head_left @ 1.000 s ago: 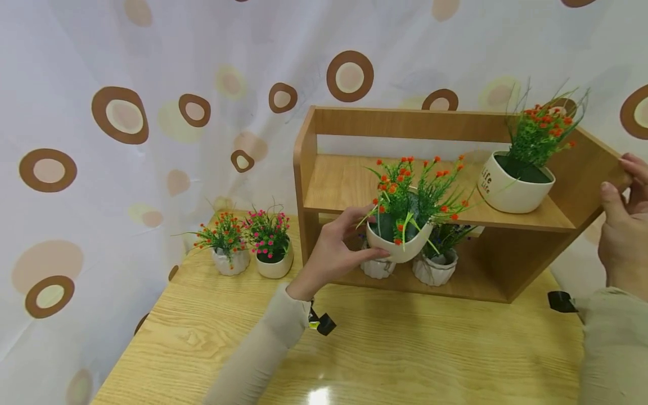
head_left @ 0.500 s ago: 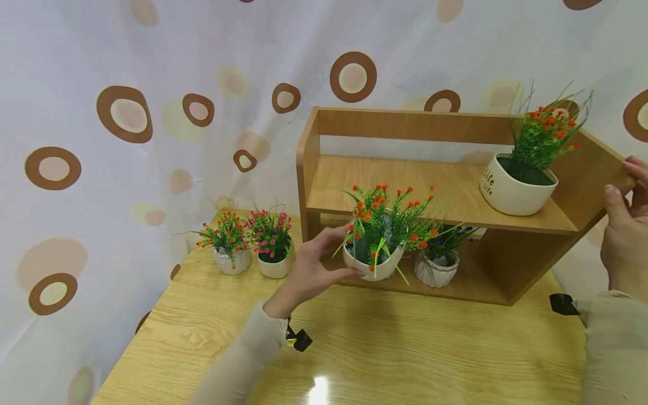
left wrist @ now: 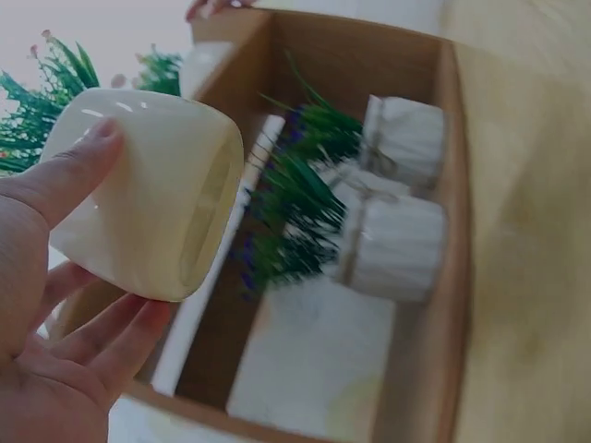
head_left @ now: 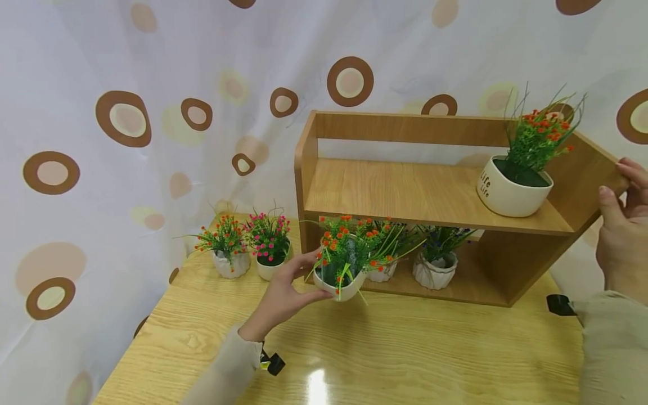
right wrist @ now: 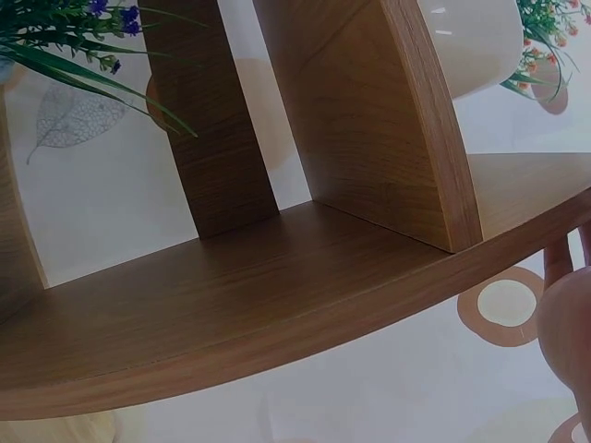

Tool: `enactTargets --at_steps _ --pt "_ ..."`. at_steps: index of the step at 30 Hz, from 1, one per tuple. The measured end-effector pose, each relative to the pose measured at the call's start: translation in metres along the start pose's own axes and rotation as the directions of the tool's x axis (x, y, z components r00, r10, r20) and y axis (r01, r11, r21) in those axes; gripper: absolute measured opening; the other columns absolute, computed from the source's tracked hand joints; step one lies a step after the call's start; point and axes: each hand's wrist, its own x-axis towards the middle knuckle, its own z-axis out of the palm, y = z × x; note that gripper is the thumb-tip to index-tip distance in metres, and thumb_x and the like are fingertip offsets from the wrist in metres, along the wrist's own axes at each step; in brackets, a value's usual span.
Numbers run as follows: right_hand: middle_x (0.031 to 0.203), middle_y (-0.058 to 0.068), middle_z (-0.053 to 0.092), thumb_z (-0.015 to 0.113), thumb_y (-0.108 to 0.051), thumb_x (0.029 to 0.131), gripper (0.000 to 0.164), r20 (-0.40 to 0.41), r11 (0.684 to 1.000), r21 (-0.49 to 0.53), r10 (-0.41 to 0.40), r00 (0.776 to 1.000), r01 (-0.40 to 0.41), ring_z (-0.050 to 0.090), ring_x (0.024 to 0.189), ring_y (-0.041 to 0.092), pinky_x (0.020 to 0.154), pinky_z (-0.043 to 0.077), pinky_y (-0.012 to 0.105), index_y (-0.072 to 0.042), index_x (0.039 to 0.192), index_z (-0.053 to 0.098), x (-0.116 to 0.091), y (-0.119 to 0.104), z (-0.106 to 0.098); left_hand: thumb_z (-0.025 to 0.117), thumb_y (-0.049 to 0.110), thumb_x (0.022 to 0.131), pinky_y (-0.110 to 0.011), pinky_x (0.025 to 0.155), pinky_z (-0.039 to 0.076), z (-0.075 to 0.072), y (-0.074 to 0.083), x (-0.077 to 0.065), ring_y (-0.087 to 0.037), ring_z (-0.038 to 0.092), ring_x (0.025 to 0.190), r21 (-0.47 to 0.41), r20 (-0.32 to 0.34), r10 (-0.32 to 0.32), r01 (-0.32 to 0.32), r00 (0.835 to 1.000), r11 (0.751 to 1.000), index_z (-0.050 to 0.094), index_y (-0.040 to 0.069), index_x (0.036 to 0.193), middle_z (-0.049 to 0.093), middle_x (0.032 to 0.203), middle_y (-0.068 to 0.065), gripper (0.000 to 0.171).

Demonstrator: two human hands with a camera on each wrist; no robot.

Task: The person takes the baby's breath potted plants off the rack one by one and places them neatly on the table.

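Observation:
My left hand [head_left: 280, 298] holds a cream flower pot [left wrist: 148, 194] with green foliage and small orange flowers, thumb on one side and fingers on the other. The pot is tilted and raised in front of the shelf's lower left part. At the far right, my right hand [head_left: 625, 236] grips the edge of the side panel of a two-tier wooden shelf [head_left: 374, 183]. Another cream pot [head_left: 513, 188], lettered "Life" and planted with orange flowers, stands at the right end of the upper tier.
Two white pots with bluish flowers, a left one [head_left: 382, 274] partly hidden and a right one [head_left: 435, 274], stand on the lower tier. Left of the shelf, a white pot [head_left: 231, 265] with orange flowers and a cream pot [head_left: 267, 270] with pink flowers stand on the wooden table [head_left: 405, 349].
My left hand has carried the orange-flowered pot down and left, from in front of the upper tier to beside the shelf's lower left corner. My right hand has stayed on the side panel.

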Motion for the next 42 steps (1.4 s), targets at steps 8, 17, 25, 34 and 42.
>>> enactTargets --at_steps 8,17,25,34,42 --pt "0.155 0.001 0.047 0.047 0.017 0.1 0.046 0.007 0.999 0.011 0.034 0.999 -0.034 0.032 0.152 0.013 0.125 0.023 0.016 -0.008 0.137 0.061 -0.002 -0.003 -0.001 0.092 0.015 0.079 -0.054 0.103 0.055 -0.018 -0.029 -0.031 -0.034 0.059 0.132 0.05 -0.035 -0.061 0.063 0.998 0.997 0.062 0.013 0.136 0.06 0.147 -0.009 0.064" --pt "0.153 0.003 0.048 0.047 0.017 0.1 0.047 0.001 0.998 -0.068 -0.018 1.0 0.018 0.036 0.149 0.018 0.125 0.025 0.017 -0.007 0.137 0.061 -0.006 0.001 -0.005 0.094 0.021 0.075 -0.045 0.105 0.056 -0.029 -0.056 -0.064 -0.034 0.06 0.13 0.034 -0.041 -0.238 0.24 0.97 0.97 0.065 0.017 0.122 0.066 0.131 -0.005 0.055" --pt "0.153 0.004 0.048 0.047 0.017 0.099 0.047 -0.002 0.999 -0.045 -0.01 1.0 0.01 0.036 0.148 0.018 0.125 0.025 0.017 -0.007 0.136 0.062 -0.002 0.0 -0.002 0.094 0.015 0.074 -0.04 0.103 0.057 -0.043 -0.069 -0.081 -0.035 0.062 0.126 0.02 -0.092 -0.248 0.251 0.964 0.968 0.065 0.015 0.126 0.065 0.138 -0.01 0.06" --pt "0.154 0.003 0.049 0.05 0.017 0.098 0.046 -0.011 1.0 -0.013 0.01 1.0 -0.01 0.034 0.151 0.018 0.125 0.025 0.018 -0.007 0.135 0.063 -0.004 0.0 -0.002 0.094 0.014 0.074 -0.042 0.101 0.058 -0.056 -0.072 -0.099 -0.04 0.062 0.127 0.036 -0.123 -0.253 0.259 0.96 0.965 0.065 0.012 0.116 0.061 0.145 -0.015 0.051" --pt "0.153 0.004 0.05 0.049 0.017 0.098 0.046 0.001 0.999 -0.041 -0.022 1.0 0.022 0.035 0.149 0.019 0.125 0.026 0.018 -0.006 0.135 0.063 -0.001 0.0 -0.001 0.095 0.013 0.073 -0.031 0.1 0.058 -0.066 -0.075 -0.111 -0.024 0.062 0.128 0.039 -0.168 -0.303 0.314 0.938 0.949 0.065 0.014 0.116 0.063 0.141 -0.009 0.052"
